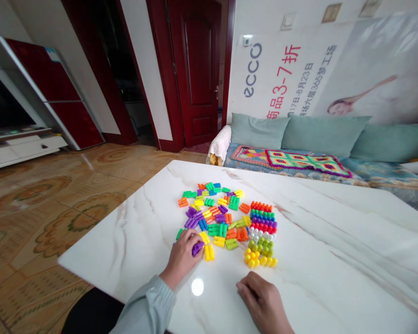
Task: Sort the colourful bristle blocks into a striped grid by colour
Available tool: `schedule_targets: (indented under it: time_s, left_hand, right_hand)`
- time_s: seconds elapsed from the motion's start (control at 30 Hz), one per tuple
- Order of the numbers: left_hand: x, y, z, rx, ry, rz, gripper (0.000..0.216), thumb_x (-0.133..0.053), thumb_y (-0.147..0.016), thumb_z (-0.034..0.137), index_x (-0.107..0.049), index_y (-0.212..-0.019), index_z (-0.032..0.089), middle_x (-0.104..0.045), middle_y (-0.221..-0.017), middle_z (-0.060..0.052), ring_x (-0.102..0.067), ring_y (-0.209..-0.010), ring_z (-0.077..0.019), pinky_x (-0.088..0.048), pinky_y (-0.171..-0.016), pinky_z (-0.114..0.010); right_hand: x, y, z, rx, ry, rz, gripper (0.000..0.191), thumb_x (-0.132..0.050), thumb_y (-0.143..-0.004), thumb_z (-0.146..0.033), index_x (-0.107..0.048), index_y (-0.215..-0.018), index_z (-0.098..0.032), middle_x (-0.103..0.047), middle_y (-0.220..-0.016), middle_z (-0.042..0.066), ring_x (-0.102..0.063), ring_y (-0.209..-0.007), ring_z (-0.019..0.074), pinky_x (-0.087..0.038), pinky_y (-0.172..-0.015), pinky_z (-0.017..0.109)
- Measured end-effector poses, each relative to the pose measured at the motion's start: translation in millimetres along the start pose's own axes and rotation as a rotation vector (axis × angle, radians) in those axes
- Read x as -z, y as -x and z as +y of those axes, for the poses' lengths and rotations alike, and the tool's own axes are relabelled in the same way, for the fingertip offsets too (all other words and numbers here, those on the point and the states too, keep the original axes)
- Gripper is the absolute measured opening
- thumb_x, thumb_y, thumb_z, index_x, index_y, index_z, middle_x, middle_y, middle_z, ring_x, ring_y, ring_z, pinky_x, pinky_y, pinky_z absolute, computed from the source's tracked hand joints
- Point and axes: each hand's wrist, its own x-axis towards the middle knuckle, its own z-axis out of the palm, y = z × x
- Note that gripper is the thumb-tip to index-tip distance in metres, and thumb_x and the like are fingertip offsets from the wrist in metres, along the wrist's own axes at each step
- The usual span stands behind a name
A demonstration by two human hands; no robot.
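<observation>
Purple plastic piece [197, 248] is located at the near-left edge of the scattered pieces [218, 229], in the grip of the left hand [183, 254]; the left hand is narrowed on it, thumb and fingers closed around the piece, with its near end exposed; the grey sleeve [142, 304] covers the left forearm to the wrist. Two-pronged yellow piece [209, 253] lies just beside the held piece, to its right; a second yellow piece [219, 241] lies farther right, next to an olive piece [231, 244].

Scattered pieces are orange, green, blue, purple, yellow and olive; they lie at mixed angles on the white marbled table [334, 241], some touching or overlapping.

Bead-like rows [263, 223] stand to the right of the scattered pieces; order from far to near is orange-red, green, blue, purple, red, white, olive, yellow; the yellow clump [251, 258] forms the near-left corner.

Right hand [259, 297] is positioned on the near side of the rows, apart from them, fingers curled inward; whether it encloses anything cannot be told.

Beyond the table: sofa [365, 167] with pale green cushions [325, 134]; dark red door [198, 69].
</observation>
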Motion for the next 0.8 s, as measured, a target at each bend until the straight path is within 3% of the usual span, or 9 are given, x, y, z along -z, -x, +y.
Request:
schedule_targets:
  time_s: [0.13,0.23,0.4,0.57,0.7,0.8]
  left_hand:
    - [3,-23,3,-0.017,0.121,0.053,0.019,-0.058,-0.076,0.004,-0.063,-0.086,0.021,-0.057,-0.107,-0.005,-0.061,-0.099,-0.0207,-0.053,-0.088,-0.036]
    - [9,-51,11,-0.038,0.207,0.133,0.019,-0.055,-0.079,0.005,-0.063,-0.087,0.02,-0.058,-0.101,-0.005,-0.061,-0.1,-0.0207,-0.053,-0.09,-0.036]
    - [18,-79,18,-0.001,0.28,0.211,0.036,-0.059,-0.078,0.009,-0.061,-0.112,0.021,-0.06,-0.116,-0.007,-0.058,-0.113,-0.0223,-0.048,-0.103,-0.04]
    - [15,-59,-6,0.086,0.212,0.204,0.037,-0.06,-0.084,0.023,-0.061,-0.12,0.021,-0.055,-0.132,-0.01,-0.05,-0.127,-0.0258,-0.039,-0.112,-0.044]
    - [6,-35,-30,0.277,0.024,0.028,0.061,-0.067,-0.08,0.038,-0.052,-0.136,0.021,-0.048,-0.143,-0.015,-0.04,-0.137,-0.0345,-0.029,-0.116,-0.054]
    - [-1,-33,-34,0.342,-0.081,-0.078,0.071,-0.066,-0.077,0.028,-0.044,-0.144,0.018,-0.042,-0.148,-0.019,-0.036,-0.141,-0.0367,-0.022,-0.117,-0.057]
  right_hand:
    - [-1,-1,4,0.004,-0.01,0.021,0.04,-0.045,-0.1,-0.045,-0.059,-0.072,-0.02,-0.061,-0.07,0.001,-0.059,-0.061,0.0132,-0.043,-0.059,0.023]
    - [-1,-1,5,0.004,-0.013,0.033,0.04,-0.046,-0.1,-0.045,-0.058,-0.071,-0.02,-0.061,-0.069,0.001,-0.059,-0.061,0.0137,-0.043,-0.058,0.023]
    - [-1,0,5,-0.018,-0.028,0.024,0.04,-0.045,-0.099,-0.047,-0.059,-0.072,-0.02,-0.062,-0.07,0.002,-0.059,-0.061,0.0141,-0.044,-0.058,0.023]
    - [-2,0,6,-0.021,-0.029,0.016,0.042,-0.044,-0.099,-0.048,-0.057,-0.072,-0.02,-0.061,-0.07,0.002,-0.059,-0.062,0.0141,-0.043,-0.059,0.023]
    - [-2,0,5,-0.029,-0.023,0.011,0.041,-0.045,-0.099,-0.048,-0.057,-0.072,-0.02,-0.06,-0.069,0.001,-0.059,-0.062,0.0135,-0.042,-0.059,0.023]
    - [-2,-1,5,-0.029,-0.017,0.021,0.041,-0.045,-0.099,-0.048,-0.057,-0.071,-0.02,-0.06,-0.069,0.001,-0.059,-0.062,0.0135,-0.042,-0.059,0.023]
